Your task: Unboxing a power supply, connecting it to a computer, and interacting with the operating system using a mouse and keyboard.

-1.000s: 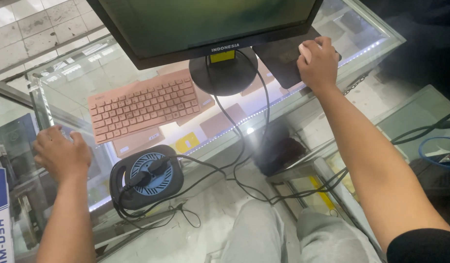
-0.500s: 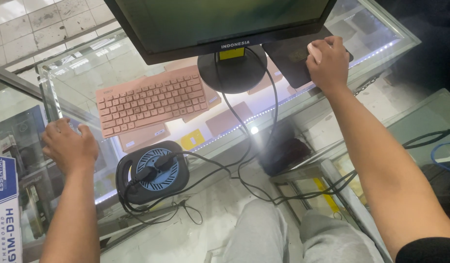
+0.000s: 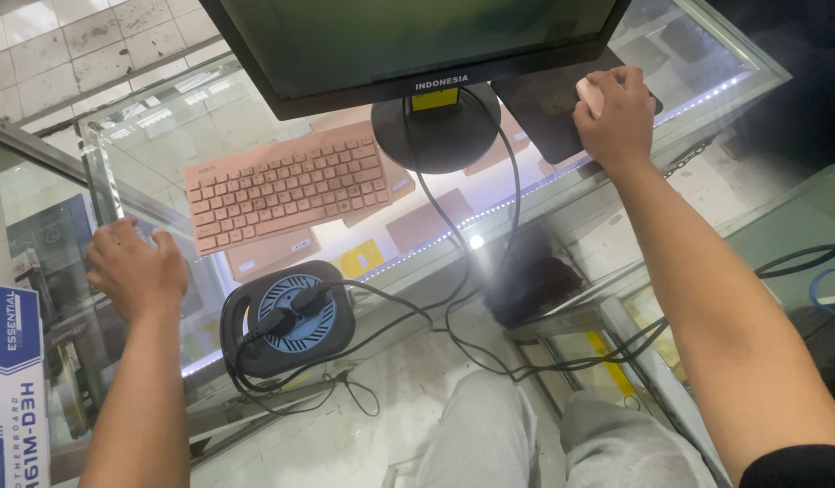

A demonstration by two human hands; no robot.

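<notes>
My right hand (image 3: pixel 621 116) rests over a pale pink computer mouse (image 3: pixel 587 94) that lies on a dark mouse pad (image 3: pixel 544 108) at the back right of a glass counter. My left hand (image 3: pixel 135 268) lies on the glass counter top (image 3: pixel 164 145) near its left front edge, fingers loosely curled, holding nothing. A pink keyboard (image 3: pixel 286 185) sits on the glass between the two hands. Behind it stands a black monitor (image 3: pixel 408 41) on a round black base (image 3: pixel 440 131).
A round black cable reel with a blue centre and plugged-in cords (image 3: pixel 286 316) sits below the counter edge. Black cables (image 3: pixel 471 334) trail over the floor. A blue and white box (image 3: pixel 10 380) stands at the far left. My grey-trousered knees (image 3: pixel 544 434) are at the bottom.
The view has shifted slightly, so everything sits a little lower and to the right in the picture. Both hands keep their places on the counter and the mouse.
</notes>
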